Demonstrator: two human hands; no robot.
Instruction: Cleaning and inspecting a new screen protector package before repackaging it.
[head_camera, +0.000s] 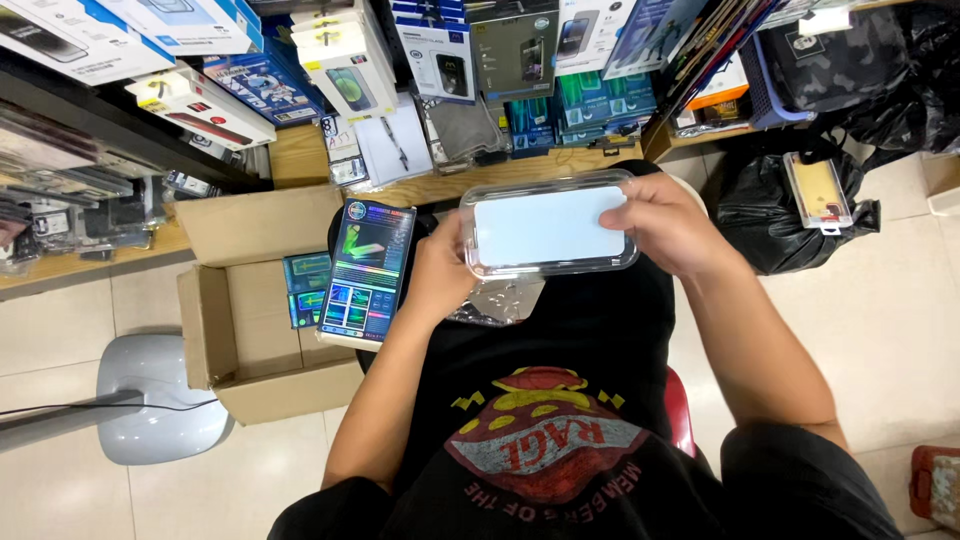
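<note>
A clear plastic phone case with a pale blue-white insert is held flat above my lap. My left hand grips its left end from below. My right hand holds its right end, fingers curled over the edge. A colourful flat retail box leans on my left thigh, next to the left hand. A crumpled clear wrapper lies on my lap under the case.
An open cardboard box with small blue-green packs stands on the floor at left. Shelves of packaged accessories fill the top. A black bag with a yellow case sits at right. A grey stool base is at lower left.
</note>
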